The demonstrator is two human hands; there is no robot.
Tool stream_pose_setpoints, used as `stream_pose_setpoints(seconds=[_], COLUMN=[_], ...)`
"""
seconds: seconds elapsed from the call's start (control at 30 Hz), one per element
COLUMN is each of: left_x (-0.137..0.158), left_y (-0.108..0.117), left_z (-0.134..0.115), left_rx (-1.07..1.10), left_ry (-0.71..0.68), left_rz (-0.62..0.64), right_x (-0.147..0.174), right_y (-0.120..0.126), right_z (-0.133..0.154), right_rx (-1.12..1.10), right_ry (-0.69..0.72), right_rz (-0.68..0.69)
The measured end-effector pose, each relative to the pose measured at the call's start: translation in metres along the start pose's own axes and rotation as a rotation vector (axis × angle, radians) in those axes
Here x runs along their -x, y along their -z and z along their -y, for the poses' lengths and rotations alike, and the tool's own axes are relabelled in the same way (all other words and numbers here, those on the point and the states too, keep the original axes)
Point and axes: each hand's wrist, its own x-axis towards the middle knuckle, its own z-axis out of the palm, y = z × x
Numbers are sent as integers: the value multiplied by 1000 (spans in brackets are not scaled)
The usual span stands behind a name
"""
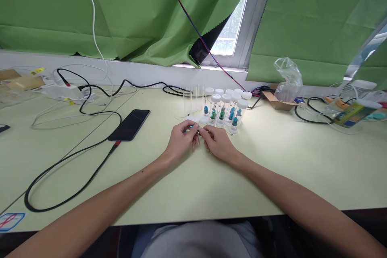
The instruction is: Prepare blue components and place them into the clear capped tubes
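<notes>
Both hands meet above the table, in front of a cluster of clear tubes. My left hand [181, 136] is closed, thumb and fingers pinching a small shiny blue piece [192, 127], mostly hidden by the fingers. Right against it, my right hand [219, 142] is closed too, its thumb and forefinger pressed together at the piece's dark end; what they grip is too small to make out. Just beyond stand several white-capped clear tubes [222, 109] with small blue or green figures and thin wires inside. To their left are uncapped, clear tubes [188, 105].
A black phone [130, 125] lies at left, plugged into a looping black cable [57, 164]. Behind it sits a white power strip [65, 90]. At right are a cardboard box [279, 102] with a plastic bag, and a yellow-green container [353, 113] among cables. Green curtains [136, 12] hang behind.
</notes>
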Motion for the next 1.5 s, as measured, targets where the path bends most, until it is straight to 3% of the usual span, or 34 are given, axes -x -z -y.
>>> stream_pose_setpoints(seconds=[1.5], left_x=[0], left_y=[1], left_z=[3], left_rx=[-81], left_ry=[49], left_rz=[28], right_x=[1], right_y=[0], right_z=[1], right_rx=[64], right_ry=[36], right_rz=[32])
